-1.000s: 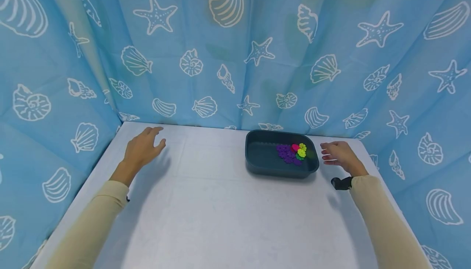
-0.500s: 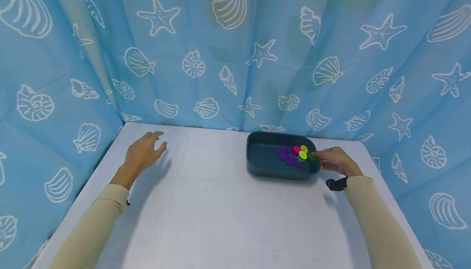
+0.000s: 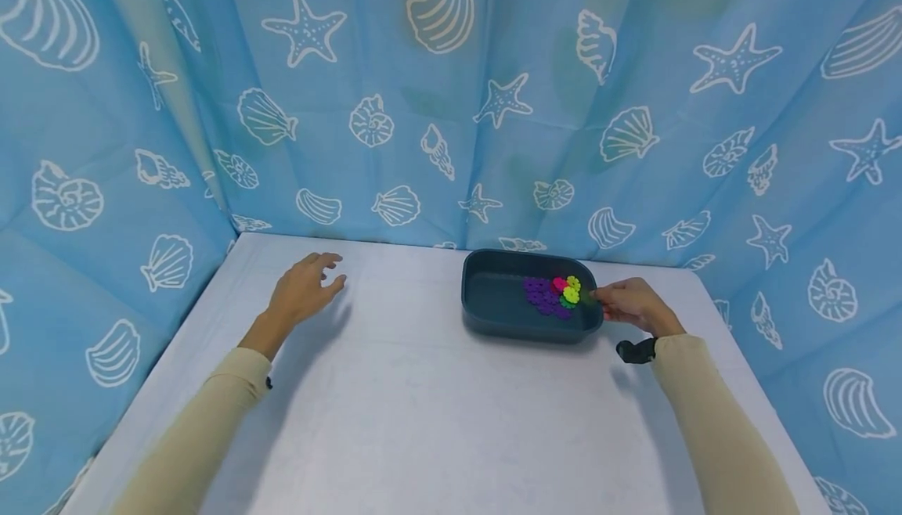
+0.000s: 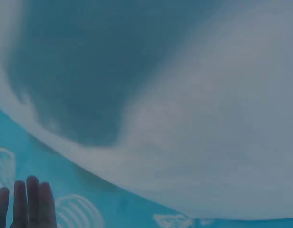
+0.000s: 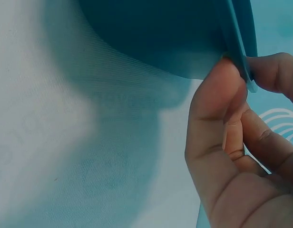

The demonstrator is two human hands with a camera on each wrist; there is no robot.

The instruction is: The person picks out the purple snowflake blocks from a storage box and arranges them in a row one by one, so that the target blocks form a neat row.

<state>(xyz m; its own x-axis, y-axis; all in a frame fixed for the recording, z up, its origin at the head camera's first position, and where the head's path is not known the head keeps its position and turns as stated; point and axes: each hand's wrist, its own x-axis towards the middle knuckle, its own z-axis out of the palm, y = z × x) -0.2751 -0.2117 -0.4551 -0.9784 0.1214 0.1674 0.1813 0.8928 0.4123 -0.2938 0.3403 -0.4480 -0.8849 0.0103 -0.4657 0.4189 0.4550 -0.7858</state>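
Observation:
A dark teal rectangular tray [image 3: 493,307] stands toward the back right of the table. Inside, at its right half, lie several purple flower-shaped pieces [image 3: 541,296], with a pink piece [image 3: 559,284], yellow pieces [image 3: 571,294] and a green one beside them. My right hand [image 3: 634,304] pinches the tray's right rim; the right wrist view shows thumb and finger on either side of the tray wall [image 5: 232,38]. My left hand [image 3: 301,289] is held over the table at the left, fingers loosely bent with nothing in them. Its fingers [image 4: 33,204] show in the left wrist view.
A white-covered table [image 3: 423,421] reaches back to a blue curtain [image 3: 437,92] printed with shells and starfish, which encloses it on the back and both sides. A black wrist strap [image 3: 637,351] sits on the right wrist.
My right hand has come left to the tray and taken hold of its right rim. The tray has slid slightly left. My left hand has moved to the right.

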